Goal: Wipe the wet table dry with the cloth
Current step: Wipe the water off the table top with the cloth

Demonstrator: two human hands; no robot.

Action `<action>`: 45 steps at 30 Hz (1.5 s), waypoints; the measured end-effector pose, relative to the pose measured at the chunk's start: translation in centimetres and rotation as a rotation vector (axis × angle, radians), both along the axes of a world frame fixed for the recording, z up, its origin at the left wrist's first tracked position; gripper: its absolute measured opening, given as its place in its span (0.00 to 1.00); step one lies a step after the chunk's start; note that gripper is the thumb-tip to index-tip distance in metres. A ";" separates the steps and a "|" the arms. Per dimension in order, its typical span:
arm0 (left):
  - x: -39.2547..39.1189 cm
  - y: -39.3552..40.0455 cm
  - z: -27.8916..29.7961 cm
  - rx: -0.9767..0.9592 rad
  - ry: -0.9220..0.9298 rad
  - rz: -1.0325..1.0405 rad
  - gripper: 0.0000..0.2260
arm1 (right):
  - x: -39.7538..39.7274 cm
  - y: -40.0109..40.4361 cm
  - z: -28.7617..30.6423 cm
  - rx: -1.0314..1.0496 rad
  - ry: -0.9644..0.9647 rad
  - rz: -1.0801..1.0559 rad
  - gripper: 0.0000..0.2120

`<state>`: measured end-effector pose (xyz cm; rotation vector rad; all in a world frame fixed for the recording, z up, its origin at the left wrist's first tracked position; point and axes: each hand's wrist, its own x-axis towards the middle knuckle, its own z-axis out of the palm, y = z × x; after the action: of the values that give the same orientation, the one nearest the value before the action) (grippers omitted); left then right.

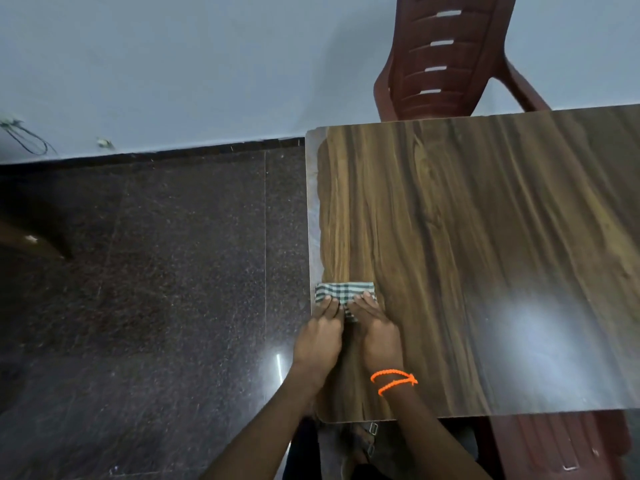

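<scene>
Hands were what I watched first, both laid flat on the cloth [343,295] with the fingers straight and close together, pressing rather than gripping. I saw the left hand [320,336] on the cloth's left half, its fingertips pointing away from the body, its outer side hanging past the table [485,254] edge. The right hand [377,332] lay just beside it, on the cloth's right half, the two hands nearly touching along their inner sides. Both forearms came up from the bottom of the view and angled toward each other, so the wrists stood wider apart than the fingertips. An orange cord [393,380] was wound twice around the right wrist.

The cloth was a folded checked piece, green and white, lying on the table's left edge toward the near corner. Its far strip showed beyond the fingertips; the rest lay under the hands. A pale band ran along the left edge of the table, beyond the cloth, and a bright patch of light lay on the wood grain well to the cloth's right.

Beyond the far side of the table stood a brown plastic chair [446,53] against a pale wall. Left of the table was a dark speckled floor [156,271].
</scene>
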<state>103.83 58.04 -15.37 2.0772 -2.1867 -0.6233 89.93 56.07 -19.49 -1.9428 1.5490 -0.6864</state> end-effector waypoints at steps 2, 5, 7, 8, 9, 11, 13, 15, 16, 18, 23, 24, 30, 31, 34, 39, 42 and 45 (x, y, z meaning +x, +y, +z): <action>0.6 -2.5 0.2 -0.034 0.002 0.017 0.17 | 1.2 -2.4 0.1 -0.019 -0.009 -0.036 0.21; 2.3 -4.4 0.3 0.002 -0.021 0.067 0.14 | 3.7 -4.3 0.2 -0.027 -0.023 -0.052 0.20; 3.9 -4.3 0.0 0.022 -0.030 0.112 0.14 | 5.6 -4.4 0.1 -0.003 -0.050 -0.050 0.21; 4.5 -3.7 -0.1 0.035 -0.036 0.129 0.13 | 6.3 -3.8 0.1 0.007 -0.050 -0.040 0.21; 4.8 -2.7 -0.1 0.028 -0.048 0.129 0.12 | 6.7 -2.8 0.0 0.016 -0.044 -0.023 0.20; 5.0 -0.7 -0.1 -0.007 -0.022 0.043 0.11 | 6.4 -0.8 0.3 0.042 -0.045 -0.001 0.19; 4.0 0.8 0.1 -0.031 0.036 -0.062 0.13 | 4.7 0.8 0.6 0.065 -0.035 -0.001 0.20; 3.4 0.6 0.3 -0.031 0.055 -0.144 0.19 | 3.0 1.2 0.8 0.071 -0.026 -0.031 0.21; 3.1 0.0 0.6 -0.037 0.059 -0.176 0.21 | 2.4 1.0 0.9 0.068 -0.022 -0.057 0.20; 2.5 -2.6 1.1 -0.045 0.060 -0.218 0.22 | 1.9 -0.7 1.3 0.056 -0.008 -0.120 0.20; 3.0 -9.9 1.2 -0.081 0.013 -0.200 0.18 | 3.8 -7.4 1.8 0.013 0.018 -0.228 0.21; 3.5 -11.0 0.9 -0.080 0.013 -0.176 0.16 | 4.6 -8.6 1.8 0.018 0.013 -0.228 0.20; 7.6 -11.9 -0.2 0.018 0.021 -0.060 0.12 | 9.1 -9.4 2.1 -0.003 0.002 -0.175 0.18; 8.0 -11.0 -0.3 0.014 0.015 -0.092 0.12 | 9.1 -8.4 1.9 -0.003 0.006 -0.145 0.17; 8.2 -7.9 -0.1 -0.036 0.028 -0.189 0.15 | 7.9 -5.7 1.4 0.002 0.023 -0.075 0.18; 5.9 -7.9 -0.5 -0.029 0.081 -0.231 0.16 | 4.5 -5.3 1.7 -0.002 0.031 -0.072 0.19; 4.5 -11.5 0.0 -0.062 0.074 -0.239 0.16 | 3.6 -8.8 1.5 0.021 0.041 -0.156 0.20; 5.1 -16.0 -0.1 -0.092 0.047 -0.211 0.17 | 5.2 -13.0 1.5 0.018 0.027 -0.219 0.20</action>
<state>108.95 42.03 -15.48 1.7847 -2.3790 -0.5677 95.10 43.11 -18.03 -1.7924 1.7957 -0.7351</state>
